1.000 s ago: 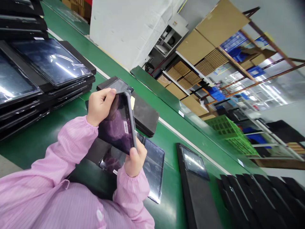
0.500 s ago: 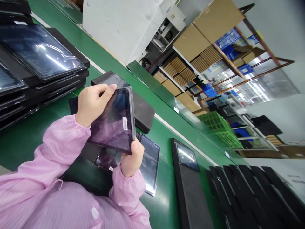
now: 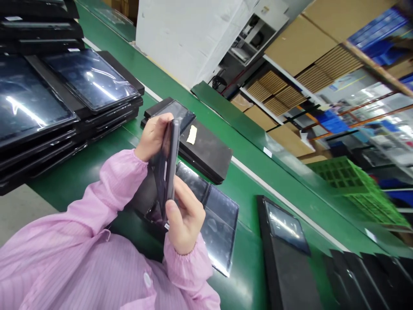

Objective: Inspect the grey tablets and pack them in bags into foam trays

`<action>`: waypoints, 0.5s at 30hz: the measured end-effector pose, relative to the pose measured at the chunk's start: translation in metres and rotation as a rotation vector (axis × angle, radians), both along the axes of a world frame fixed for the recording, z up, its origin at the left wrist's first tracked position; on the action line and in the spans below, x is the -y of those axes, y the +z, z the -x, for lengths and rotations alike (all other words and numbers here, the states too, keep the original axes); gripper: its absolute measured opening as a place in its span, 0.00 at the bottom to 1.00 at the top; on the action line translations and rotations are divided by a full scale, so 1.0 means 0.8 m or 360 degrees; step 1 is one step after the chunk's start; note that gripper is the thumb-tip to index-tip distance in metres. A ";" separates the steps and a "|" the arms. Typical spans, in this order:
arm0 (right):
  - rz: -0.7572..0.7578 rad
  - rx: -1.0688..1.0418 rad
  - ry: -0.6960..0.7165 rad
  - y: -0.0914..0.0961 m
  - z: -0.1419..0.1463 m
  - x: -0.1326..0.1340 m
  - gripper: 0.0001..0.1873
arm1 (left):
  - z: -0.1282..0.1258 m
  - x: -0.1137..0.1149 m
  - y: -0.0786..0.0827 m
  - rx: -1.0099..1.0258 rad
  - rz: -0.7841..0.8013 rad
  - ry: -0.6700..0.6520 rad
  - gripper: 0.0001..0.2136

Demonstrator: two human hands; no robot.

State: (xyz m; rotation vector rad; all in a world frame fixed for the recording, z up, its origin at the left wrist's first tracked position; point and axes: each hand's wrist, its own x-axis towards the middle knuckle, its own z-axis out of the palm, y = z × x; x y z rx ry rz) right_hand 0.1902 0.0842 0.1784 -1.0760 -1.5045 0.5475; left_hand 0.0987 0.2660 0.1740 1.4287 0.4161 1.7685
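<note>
Between my two hands a dark tablet (image 3: 171,159) is held up, turned nearly edge-on so its grey side faces me. A small white label shows on its screen side. My left hand (image 3: 155,135) grips it at the upper end, thumb near the top edge. My right hand (image 3: 186,215) is closed on the lower end, thumb on one side and fingers behind. Below it, tablets with glossy screens (image 3: 221,228) lie on the green bench (image 3: 248,258). Just behind is a black foam tray (image 3: 209,148) with a yellow paper piece (image 3: 192,134) on top.
Stacked black trays holding tablets (image 3: 93,82) stand at the left. On the right lies a long black tray (image 3: 287,258) with one tablet in it, beside a row of upright black trays (image 3: 361,275). A green crate (image 3: 358,185) and shelves with cardboard boxes (image 3: 297,38) are beyond.
The tablet has been turned from showing its screen to nearly edge-on. My right-hand fingers have shifted along its back. The view has swung left, and the yellow paper has come into sight.
</note>
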 end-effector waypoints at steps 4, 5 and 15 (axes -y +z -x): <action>0.0002 -0.0037 -0.0006 -0.001 0.005 0.002 0.22 | 0.001 0.000 0.001 -0.0024 0.0006 -0.0123 0.33; -0.0002 -0.0043 -0.0015 -0.002 0.007 0.002 0.22 | 0.001 0.000 0.001 -0.0026 0.0007 -0.0143 0.33; -0.0094 0.0104 -0.0174 0.011 0.039 -0.011 0.15 | 0.011 -0.021 -0.004 0.0102 0.0018 -0.0012 0.36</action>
